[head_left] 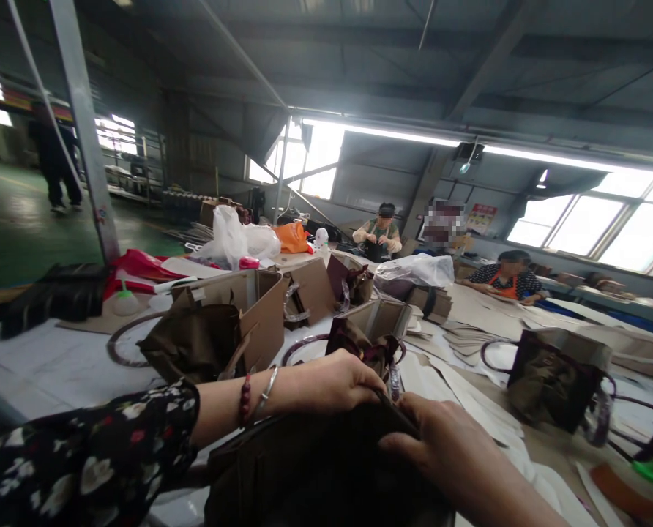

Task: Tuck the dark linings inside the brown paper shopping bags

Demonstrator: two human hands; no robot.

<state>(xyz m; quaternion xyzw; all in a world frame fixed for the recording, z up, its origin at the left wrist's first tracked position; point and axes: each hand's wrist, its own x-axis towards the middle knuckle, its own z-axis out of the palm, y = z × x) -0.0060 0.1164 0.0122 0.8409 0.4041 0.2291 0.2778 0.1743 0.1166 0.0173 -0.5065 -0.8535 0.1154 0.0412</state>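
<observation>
My left hand (331, 380) is closed over the top edge of a dark brown paper bag (315, 476) at the bottom centre. It wears a red bead bracelet and a silver bangle, below a floral sleeve. My right hand (441, 446) grips the same bag's rim from the right, thumb pressed against the paper. Just beyond my hands stands another brown bag with a plastic-wrapped handle (370, 337).
Several brown bags with brown tissue (222, 322) (557, 380) stand on the white-covered table (57, 366), with flat cardboard sheets (480, 322) and plastic sacks (233, 238). Two seated people (378, 230) (507, 278) work at the far side. A person (55, 157) walks at far left by a steel column (85, 124).
</observation>
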